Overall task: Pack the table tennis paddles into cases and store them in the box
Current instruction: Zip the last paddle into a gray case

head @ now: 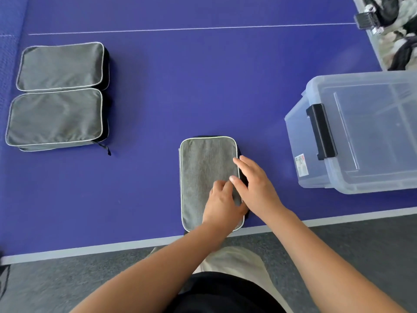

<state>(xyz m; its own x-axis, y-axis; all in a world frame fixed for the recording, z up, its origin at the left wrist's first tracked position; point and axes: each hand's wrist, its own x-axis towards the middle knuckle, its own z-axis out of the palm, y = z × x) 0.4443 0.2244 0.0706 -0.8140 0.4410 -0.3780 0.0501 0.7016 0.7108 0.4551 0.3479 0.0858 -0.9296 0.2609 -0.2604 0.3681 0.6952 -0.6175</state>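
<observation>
- The near case point(204, 177) lies flat at the near edge of the blue counter point(180, 86), long side running away from the person; both hands are on its right half.
- The left hand point(222, 204) rests on the grey top with fingers bent down onto the fabric, pressing rather than gripping as far as I can see; the right hand point(255, 184) lies over the right edge with fingers fairly straight, tips at the dark side seam; whether they pinch a zip pull there I cannot tell.
- My guess is the step is closing or checking the zip down that right side; to do it well, keep the left hand pinning the lid flat so the seam stays lined up, and run the right along the edge in one steady pull; watch the near corner, where fabric could bunch.
- Once it is closed, lift it with both hands and carry it right to the clear box point(361, 136), which stands near the case on the right; its lid looks to be on, black latch point(321, 131) facing the case, so that needs opening first.
- Counting: three grey cases in all; one under the hands, two point(58, 96) side by side, touching, at the far left; one clear box; a second clear bin point(392, 30) at the far right corner holding dark and pale things I cannot make out; no bare paddles in sight.
</observation>
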